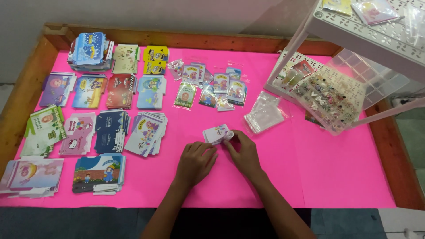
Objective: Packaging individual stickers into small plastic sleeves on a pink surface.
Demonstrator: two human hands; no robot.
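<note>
A small white printed cardboard box (215, 133) lies on the pink table cover (327, 177), near the middle. My right hand (244, 152) pinches its right end, where a small white round object (229, 134) sits at the box's opening. My left hand (195, 161) rests just below the box's left side, fingertips touching its lower edge. Both forearms reach in from the bottom of the view.
Stacks of flat printed cartons (108, 131) fill the left half. Small filled clear packets (208, 84) lie at centre back, empty clear bags (264, 113) right of the box. A clear compartment box of beads (330, 97) and a white plastic rack (376, 35) stand at the right. A wooden rim (389, 150) borders the table.
</note>
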